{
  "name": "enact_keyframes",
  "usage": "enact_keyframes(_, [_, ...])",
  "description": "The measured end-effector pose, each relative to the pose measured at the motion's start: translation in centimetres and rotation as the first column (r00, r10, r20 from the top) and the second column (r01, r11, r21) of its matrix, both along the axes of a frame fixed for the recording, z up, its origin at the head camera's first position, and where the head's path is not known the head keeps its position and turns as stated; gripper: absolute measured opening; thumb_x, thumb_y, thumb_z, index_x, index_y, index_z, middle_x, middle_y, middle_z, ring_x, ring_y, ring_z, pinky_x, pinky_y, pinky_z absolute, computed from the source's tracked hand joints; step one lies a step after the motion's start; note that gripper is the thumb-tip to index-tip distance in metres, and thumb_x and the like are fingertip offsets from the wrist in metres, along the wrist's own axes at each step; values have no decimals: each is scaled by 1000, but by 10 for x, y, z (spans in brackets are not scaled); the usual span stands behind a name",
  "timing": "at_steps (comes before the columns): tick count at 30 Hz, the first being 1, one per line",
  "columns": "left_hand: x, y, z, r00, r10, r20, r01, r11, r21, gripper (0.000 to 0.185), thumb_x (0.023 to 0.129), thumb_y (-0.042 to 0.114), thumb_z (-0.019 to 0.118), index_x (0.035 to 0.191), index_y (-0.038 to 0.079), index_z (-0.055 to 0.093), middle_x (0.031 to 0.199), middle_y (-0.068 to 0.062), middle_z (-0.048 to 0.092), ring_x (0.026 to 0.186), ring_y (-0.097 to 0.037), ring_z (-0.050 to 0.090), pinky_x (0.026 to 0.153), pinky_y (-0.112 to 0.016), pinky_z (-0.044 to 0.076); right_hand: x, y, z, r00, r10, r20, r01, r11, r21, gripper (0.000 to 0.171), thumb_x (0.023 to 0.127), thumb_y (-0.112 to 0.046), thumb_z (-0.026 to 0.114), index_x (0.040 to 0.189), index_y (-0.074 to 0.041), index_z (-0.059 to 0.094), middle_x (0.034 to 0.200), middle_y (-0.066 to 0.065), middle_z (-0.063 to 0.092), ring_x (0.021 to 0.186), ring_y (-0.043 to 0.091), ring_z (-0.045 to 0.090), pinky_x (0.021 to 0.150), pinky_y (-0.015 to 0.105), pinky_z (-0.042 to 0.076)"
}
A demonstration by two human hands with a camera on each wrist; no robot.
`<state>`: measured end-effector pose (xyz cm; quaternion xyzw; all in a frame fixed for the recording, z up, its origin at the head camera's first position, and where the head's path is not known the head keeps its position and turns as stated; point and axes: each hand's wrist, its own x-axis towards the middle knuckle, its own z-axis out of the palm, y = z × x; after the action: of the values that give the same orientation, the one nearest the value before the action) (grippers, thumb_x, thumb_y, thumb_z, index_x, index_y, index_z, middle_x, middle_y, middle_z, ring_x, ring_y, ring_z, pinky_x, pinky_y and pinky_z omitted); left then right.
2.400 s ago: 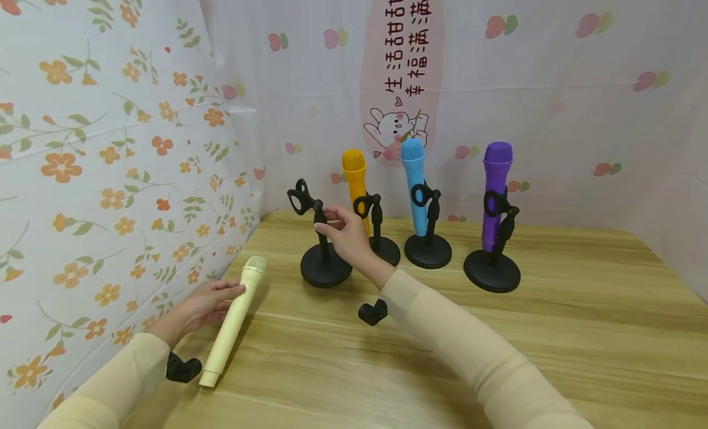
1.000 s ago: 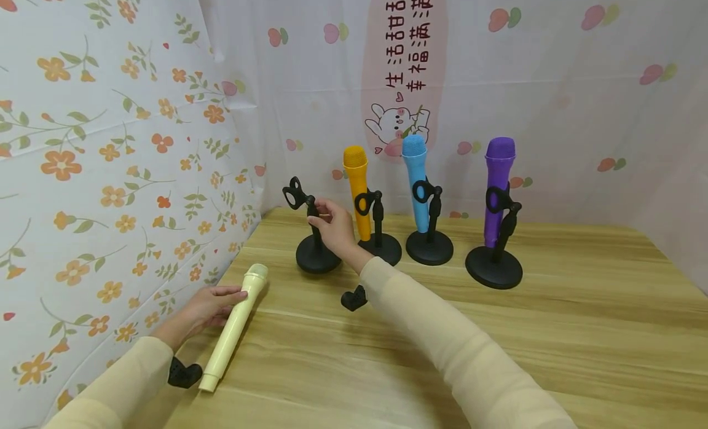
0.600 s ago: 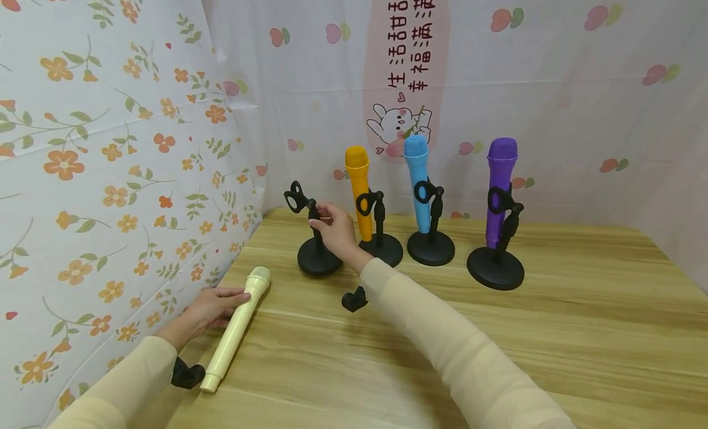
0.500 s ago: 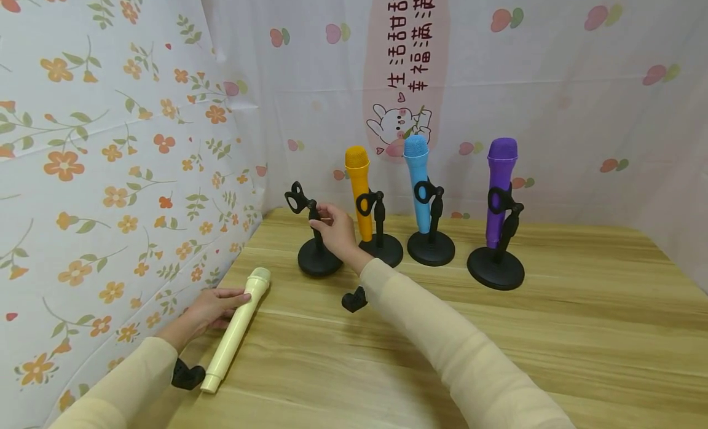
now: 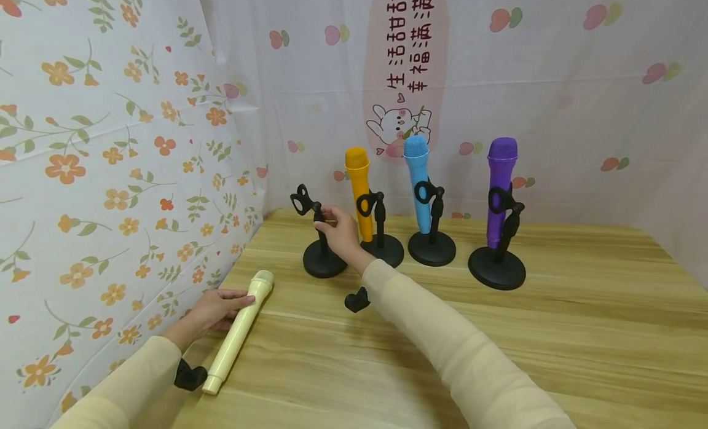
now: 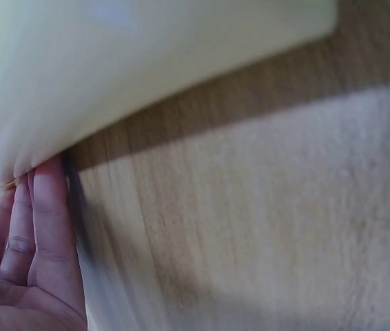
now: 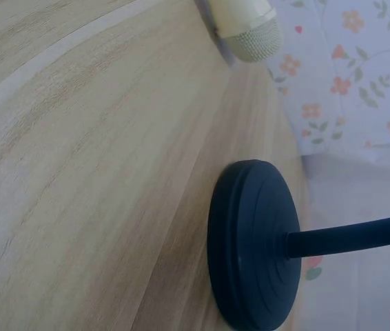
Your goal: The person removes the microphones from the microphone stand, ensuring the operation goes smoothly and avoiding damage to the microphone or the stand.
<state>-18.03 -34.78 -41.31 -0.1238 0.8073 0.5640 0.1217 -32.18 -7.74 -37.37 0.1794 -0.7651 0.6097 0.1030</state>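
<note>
My left hand [image 5: 212, 312] grips a pale yellow microphone [image 5: 238, 334] near its head, at the left of the table; the left wrist view shows the fingers [image 6: 50, 227] against its underside. The microphone slants, head pointing away from me. With my right hand [image 5: 342, 232] I pinch the pole of a black microphone stand [image 5: 323, 261], whose clip has nothing in it. In the right wrist view the round stand base [image 7: 257, 241] is close to the wooden surface, with a fingertip on the pole at the right edge.
To the right stand several more black stands, bearing an orange microphone [image 5: 359, 183], a blue microphone [image 5: 418, 183] and a purple microphone [image 5: 500, 177]. A flowered cloth [image 5: 133, 140] borders the wooden table [image 5: 581, 306] at the left, a printed one at the back.
The held stand went left and back, then came slightly right over the last half second. The pale yellow microphone has shifted a little to the right with my left hand.
</note>
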Motion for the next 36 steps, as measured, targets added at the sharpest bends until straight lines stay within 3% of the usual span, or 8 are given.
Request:
enact_keyframes(12, [-1, 0, 4, 1000, -28, -2, 28, 998, -55, 62, 90, 30, 72, 133, -9, 51, 92, -3, 69, 77, -16, 67, 68, -36, 58, -2, -2, -1, 1000, -3, 12, 3, 1000, 9, 32, 91, -12, 68, 121, -6, 63, 113, 9, 65, 101, 22, 63, 89, 28, 51])
enact_keyframes(18, [-1, 0, 4, 999, -44, -6, 44, 998, -42, 61, 91, 29, 71, 134, -10, 50, 91, -5, 70, 77, -18, 68, 67, -36, 58, -3, -4, -1, 1000, 0, 20, 0, 1000, 7, 30, 91, -11, 68, 120, -6, 64, 112, 9, 66, 101, 22, 63, 89, 29, 51])
enact_keyframes(36, [2, 0, 7, 999, -39, 13, 39, 997, -73, 69, 89, 35, 72, 137, -9, 46, 105, -8, 65, 83, -17, 65, 71, -37, 58, -3, -4, -1, 999, 18, 33, -19, 999, 30, 33, 92, -14, 68, 124, -8, 62, 114, 9, 66, 102, 22, 63, 87, 29, 52])
